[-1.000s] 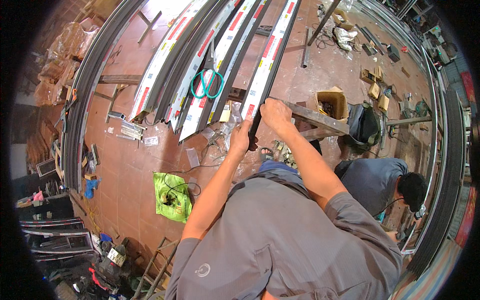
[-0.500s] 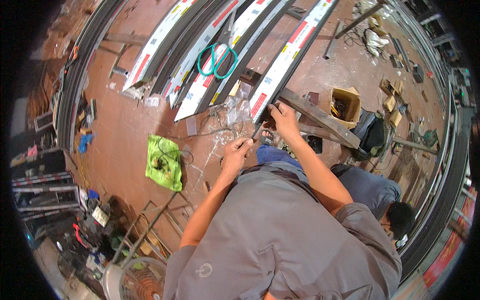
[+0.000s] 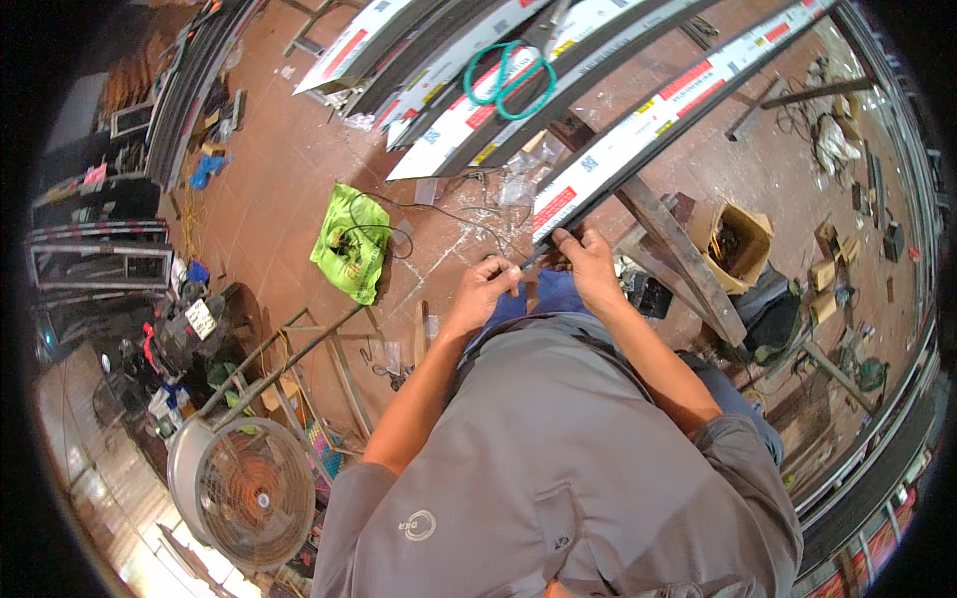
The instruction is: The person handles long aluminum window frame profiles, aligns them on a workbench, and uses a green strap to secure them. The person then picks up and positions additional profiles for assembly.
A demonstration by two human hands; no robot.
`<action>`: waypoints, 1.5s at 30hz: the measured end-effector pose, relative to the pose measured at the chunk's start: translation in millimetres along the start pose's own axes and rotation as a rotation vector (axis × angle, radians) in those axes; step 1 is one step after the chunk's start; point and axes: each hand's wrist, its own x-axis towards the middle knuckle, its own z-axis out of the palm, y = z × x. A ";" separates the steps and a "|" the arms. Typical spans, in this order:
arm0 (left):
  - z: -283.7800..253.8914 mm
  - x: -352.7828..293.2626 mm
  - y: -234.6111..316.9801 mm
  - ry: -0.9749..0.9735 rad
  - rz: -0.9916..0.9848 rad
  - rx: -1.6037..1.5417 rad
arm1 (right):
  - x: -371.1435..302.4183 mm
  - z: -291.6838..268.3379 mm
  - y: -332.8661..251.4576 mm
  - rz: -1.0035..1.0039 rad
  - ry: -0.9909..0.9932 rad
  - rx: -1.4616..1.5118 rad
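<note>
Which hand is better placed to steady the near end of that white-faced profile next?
Probably the right hand: its fingers are at the end of the white-faced profile. The left hand sits beyond it, seemingly pinching a thin dark strip.

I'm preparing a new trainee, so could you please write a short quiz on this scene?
1. True or false: the scissors with teal ring handles lie on the tiled floor.
2. What do the fingers of the person's left hand pinch? A: nothing; B: the teal-handled scissors; C: the end of a thin black strip.
3. Which is farther left: the lime-green plastic bag or the open brown cardboard box?

Key: 1. False, they lie on the long white-and-dark profiles. 2. C. 3. The bag.
</note>
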 end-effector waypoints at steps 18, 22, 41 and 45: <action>-410.6 -294.3 -103.4 0.656 -0.233 0.194 | 0.0 11.5 25.7 -0.006 0.175 0.047; -391.9 -260.8 -168.5 0.135 -0.711 0.638 | -5.3 21.4 45.4 0.084 0.214 0.155; -7.5 35.3 4.2 -0.388 0.154 -0.243 | -13.2 33.5 -11.7 -0.155 0.491 -0.578; 1.8 58.3 13.5 -0.274 0.077 -0.132 | -0.1 24.2 -25.1 -0.182 0.688 -1.122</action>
